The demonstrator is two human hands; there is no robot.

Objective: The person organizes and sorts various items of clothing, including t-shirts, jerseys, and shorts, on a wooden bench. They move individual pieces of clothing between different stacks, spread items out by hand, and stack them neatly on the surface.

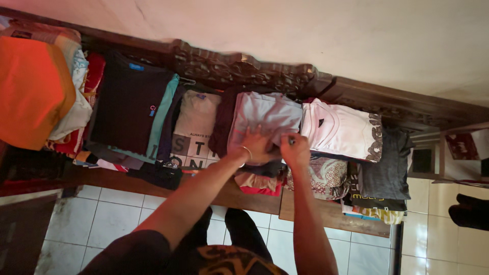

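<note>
A long wooden worktop (pixel 254 201) with a carved dark back rail (pixel 239 69) runs along a pale wall, crowded with folded clothes in stacks. At the left lies an orange bundle (pixel 30 91), then a black shirt (pixel 130 104) and a beige printed shirt (pixel 193 130). A pink-and-white folded shirt (pixel 338 130) sits right of centre. In the middle lies a pale lilac folded garment (pixel 267 114). The left hand (pixel 254 145) presses flat on its near edge; the right hand (pixel 294 150), just beside, pinches the cloth closed.

soft matt cloth shirt (pixel 265 114); carved glossy wood bench (pixel 239 69); glazed floor tiles (pixel 117 219)
</note>
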